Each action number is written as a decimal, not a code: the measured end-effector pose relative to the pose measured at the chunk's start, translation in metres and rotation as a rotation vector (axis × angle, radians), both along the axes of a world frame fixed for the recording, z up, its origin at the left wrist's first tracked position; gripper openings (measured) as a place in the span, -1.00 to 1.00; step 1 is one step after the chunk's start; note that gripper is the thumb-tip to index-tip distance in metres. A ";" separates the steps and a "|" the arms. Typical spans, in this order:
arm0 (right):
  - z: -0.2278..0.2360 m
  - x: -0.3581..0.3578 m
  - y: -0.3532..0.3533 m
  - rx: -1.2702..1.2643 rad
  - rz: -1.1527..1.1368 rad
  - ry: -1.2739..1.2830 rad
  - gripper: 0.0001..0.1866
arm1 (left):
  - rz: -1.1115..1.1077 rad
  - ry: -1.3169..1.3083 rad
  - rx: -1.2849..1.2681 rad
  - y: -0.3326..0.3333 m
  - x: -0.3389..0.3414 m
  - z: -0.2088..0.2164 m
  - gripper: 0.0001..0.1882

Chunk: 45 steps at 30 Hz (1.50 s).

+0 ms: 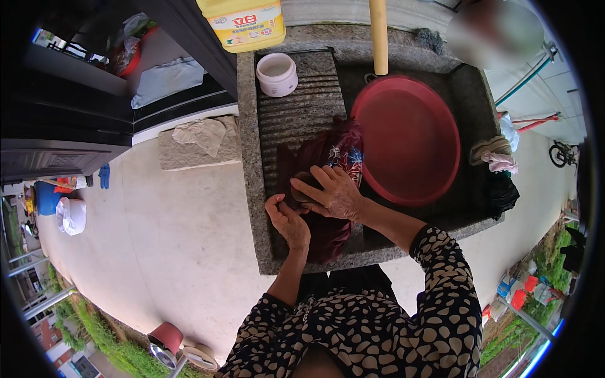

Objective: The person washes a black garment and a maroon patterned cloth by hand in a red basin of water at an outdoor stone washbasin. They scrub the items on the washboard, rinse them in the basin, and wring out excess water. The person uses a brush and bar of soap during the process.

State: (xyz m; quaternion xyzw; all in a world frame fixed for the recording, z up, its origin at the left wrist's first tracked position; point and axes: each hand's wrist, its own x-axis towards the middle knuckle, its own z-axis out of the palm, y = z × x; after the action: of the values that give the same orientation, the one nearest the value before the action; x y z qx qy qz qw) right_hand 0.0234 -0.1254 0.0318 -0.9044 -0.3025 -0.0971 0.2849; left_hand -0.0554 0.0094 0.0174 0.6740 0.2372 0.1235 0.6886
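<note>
A dark maroon garment (334,242) with a blue and white floral print lies bunched over the ribbed stone washboard (296,116) of a stone sink. My right hand (335,195) is closed over a dark, oval scrubbing brush (302,187) and presses it on the cloth; its bristles are hidden. At the garment's left side my left hand (288,223) pinches the fabric, with fingertips close to the brush. Right beside the garment sits a red plastic basin (455,142) in the sink, with cloudy liquid inside.
A small white tub (277,74) stands at the washboard's far end, and a yellow detergent jug (242,28) behind it. A wooden handle (379,38) reaches over the sink's back. Cloths (495,154) hang on the right rim. Left of the sink is a stone step (200,148).
</note>
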 end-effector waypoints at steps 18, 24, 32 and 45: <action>-0.013 0.037 -0.067 -0.042 -0.208 -0.161 -0.44 | -0.856 -0.138 0.914 -0.018 -0.004 0.024 -0.56; -0.017 0.079 -0.069 0.098 -0.417 0.032 -0.47 | -0.871 -0.024 0.799 -0.001 -0.023 0.064 -0.58; -0.020 0.083 -0.069 -0.007 -0.299 -0.167 -0.46 | -0.960 0.021 0.770 -0.012 -0.027 0.068 -0.78; -0.021 0.089 -0.041 -0.031 -0.259 -0.075 -0.45 | -0.979 0.136 0.824 -0.016 -0.025 0.053 -0.79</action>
State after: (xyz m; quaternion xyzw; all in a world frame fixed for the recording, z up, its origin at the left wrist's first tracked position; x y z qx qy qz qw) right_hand 0.1123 -0.1665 0.0105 -0.9358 -0.1951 -0.1620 0.2447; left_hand -0.0801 -0.0070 0.0702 0.9198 -0.1215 -0.1670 0.3335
